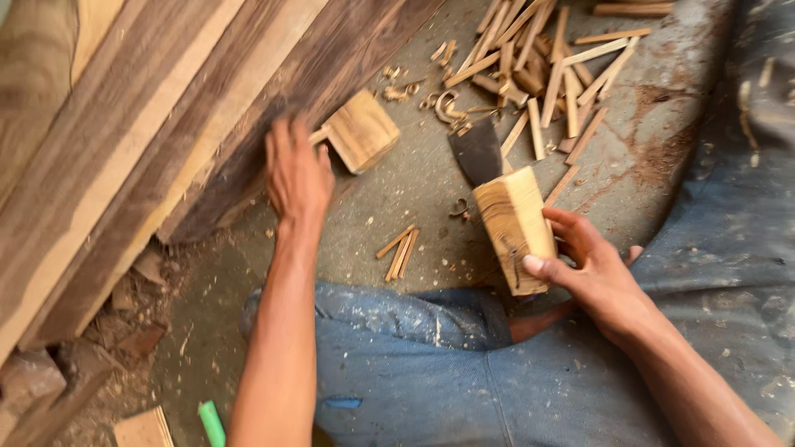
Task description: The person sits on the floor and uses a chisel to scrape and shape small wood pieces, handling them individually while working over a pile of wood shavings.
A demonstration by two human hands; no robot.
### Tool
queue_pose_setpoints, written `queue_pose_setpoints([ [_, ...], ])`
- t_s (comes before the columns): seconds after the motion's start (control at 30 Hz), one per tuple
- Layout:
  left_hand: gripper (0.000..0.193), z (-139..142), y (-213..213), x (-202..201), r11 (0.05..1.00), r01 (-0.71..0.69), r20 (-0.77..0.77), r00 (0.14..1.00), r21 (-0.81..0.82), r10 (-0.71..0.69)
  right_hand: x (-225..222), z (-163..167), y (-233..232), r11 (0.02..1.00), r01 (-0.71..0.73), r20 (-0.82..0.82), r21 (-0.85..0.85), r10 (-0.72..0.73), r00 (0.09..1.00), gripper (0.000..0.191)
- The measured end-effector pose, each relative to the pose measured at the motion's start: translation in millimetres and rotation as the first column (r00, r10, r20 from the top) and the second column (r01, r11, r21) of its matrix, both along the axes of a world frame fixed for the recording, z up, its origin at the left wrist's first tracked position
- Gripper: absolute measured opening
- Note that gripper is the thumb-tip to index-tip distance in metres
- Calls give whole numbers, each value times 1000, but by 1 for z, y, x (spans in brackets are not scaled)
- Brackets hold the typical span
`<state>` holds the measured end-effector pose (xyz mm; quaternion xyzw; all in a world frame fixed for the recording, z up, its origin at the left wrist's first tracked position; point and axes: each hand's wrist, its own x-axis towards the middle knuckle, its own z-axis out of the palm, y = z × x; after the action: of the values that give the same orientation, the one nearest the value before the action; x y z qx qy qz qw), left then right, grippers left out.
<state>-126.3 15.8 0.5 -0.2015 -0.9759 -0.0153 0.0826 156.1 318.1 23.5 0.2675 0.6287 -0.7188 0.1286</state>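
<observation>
Planks [124, 141] lean at nine o'clock. The left hand [296, 170], fingers spread flat, touches their edge beside a wooden mallet [360, 130] on the floor. At three o'clock the right hand [592, 269] has its fingers wrapped around a wood block [513, 223] standing over a dark blade [478, 151]. The blurred left hand could knock the planks; the right's thumb sits near the blade.

Far right of you, a heap of thin wood strips [542, 66] lies on the concrete floor [397, 199]; dark planks [166, 108] lean at left, a green stick [211, 424] near.
</observation>
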Motion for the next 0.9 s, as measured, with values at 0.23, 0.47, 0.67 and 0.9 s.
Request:
queue_pose_setpoints([
  [0.23, 86, -26, 13, 16, 990, -94, 214, 974, 106, 69, 3, 2, 1, 979, -77, -18, 190, 81, 997, 92],
  [0.47, 119, -46, 20, -7, 961, -84, 300, 954, 265, 0, 2, 2, -2, 993, -46, 18, 110, 45, 999, 93],
  [0.67, 126, -34, 14, -4, 921, -270, 561, 825, 281, 71, 3, 1, -8, 984, -40, 19, 174, 37, 999, 86],
  [0.9, 125, -24, -7, 54, 912, -129, 417, 908, 388, -49, 10, 17, -7, 974, 129, -119, -184, -153, 981, 90],
])
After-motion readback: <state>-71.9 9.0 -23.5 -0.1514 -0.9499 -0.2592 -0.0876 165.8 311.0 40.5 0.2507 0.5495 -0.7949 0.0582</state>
